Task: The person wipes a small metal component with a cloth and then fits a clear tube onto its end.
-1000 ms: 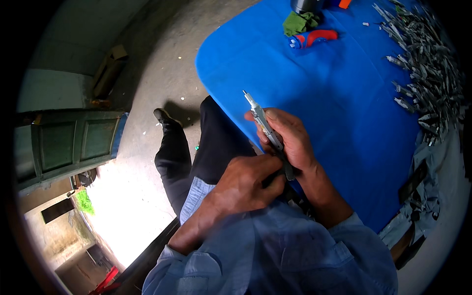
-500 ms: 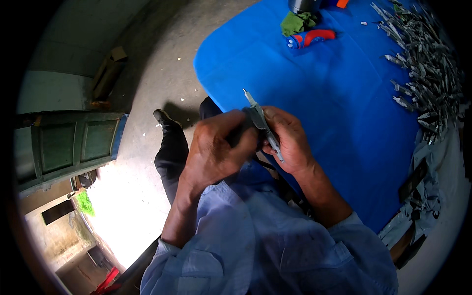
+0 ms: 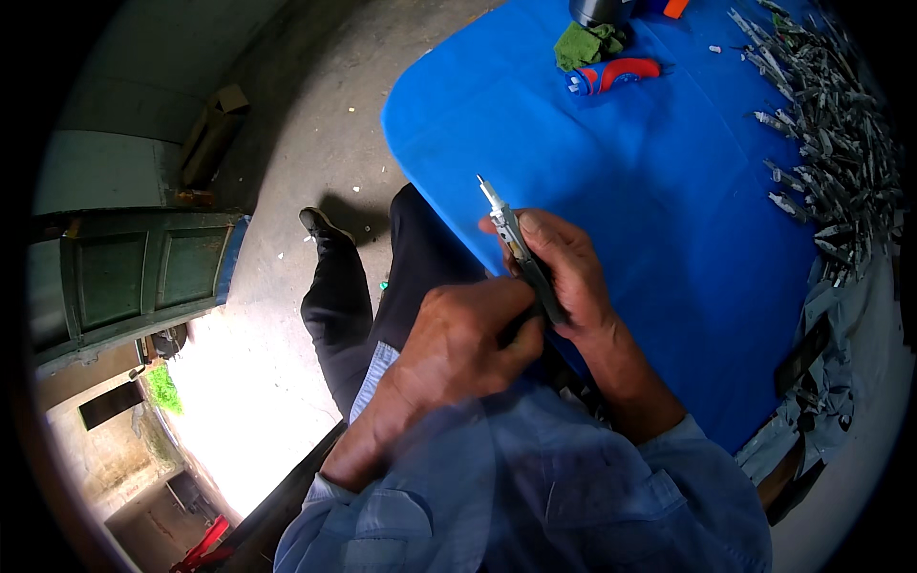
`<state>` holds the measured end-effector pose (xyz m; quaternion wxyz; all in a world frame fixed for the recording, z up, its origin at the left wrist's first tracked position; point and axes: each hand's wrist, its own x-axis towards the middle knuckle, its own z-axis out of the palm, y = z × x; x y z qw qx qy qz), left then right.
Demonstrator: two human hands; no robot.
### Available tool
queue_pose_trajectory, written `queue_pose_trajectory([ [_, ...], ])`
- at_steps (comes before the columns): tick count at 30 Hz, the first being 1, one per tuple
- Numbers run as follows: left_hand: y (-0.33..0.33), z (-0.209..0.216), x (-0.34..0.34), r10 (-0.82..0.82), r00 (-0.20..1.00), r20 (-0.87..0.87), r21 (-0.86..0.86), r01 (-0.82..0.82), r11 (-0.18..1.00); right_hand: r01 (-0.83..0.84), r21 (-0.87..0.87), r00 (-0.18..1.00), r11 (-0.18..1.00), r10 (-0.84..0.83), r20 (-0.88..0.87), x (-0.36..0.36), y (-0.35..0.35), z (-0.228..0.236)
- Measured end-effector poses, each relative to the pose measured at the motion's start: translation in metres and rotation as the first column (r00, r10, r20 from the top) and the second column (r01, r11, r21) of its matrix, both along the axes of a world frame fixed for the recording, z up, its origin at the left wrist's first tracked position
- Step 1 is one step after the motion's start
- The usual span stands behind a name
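A slim grey pen-like device (image 3: 521,248) with a pale upper section and a thin metal tip is held at an upward slant in front of my body, above the near left edge of the blue-covered table. My right hand (image 3: 565,263) is closed around its right side, the thumb lying along it. From the left, my left hand (image 3: 468,339) is closed at the dark lower part of the device. Its fingertips are partly hidden, so I cannot tell whether they pinch a separate piece there.
A blue cloth (image 3: 659,229) covers the table. A large heap of similar grey pieces (image 3: 841,143) lies along the right. At the far side are a red-and-blue tool (image 3: 616,74), a green rag (image 3: 585,44) and a dark cylindrical container (image 3: 602,10). Torn grey wrapping (image 3: 812,411) lies lower right.
My left hand has moved down and to the right, from beside the device's middle to its lower end. The pale upper section now shows uncovered, and a dark part shows below.
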<state>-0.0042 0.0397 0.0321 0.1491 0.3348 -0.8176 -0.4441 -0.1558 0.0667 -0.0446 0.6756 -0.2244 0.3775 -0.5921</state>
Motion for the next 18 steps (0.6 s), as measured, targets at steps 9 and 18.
queue_pose_trajectory([
  [9,0.008,-0.007,0.008,0.021,0.996,-0.088,0.010,-0.021,1.000,0.033,0.060,0.993,0.998,-0.040,0.115,0.001,-0.002,0.005],
  [18,-0.045,0.005,0.010,0.234,0.972,0.005,-0.040,-0.233,0.972,0.019,0.031,0.997,0.999,-0.021,0.071,0.003,0.000,0.003],
])
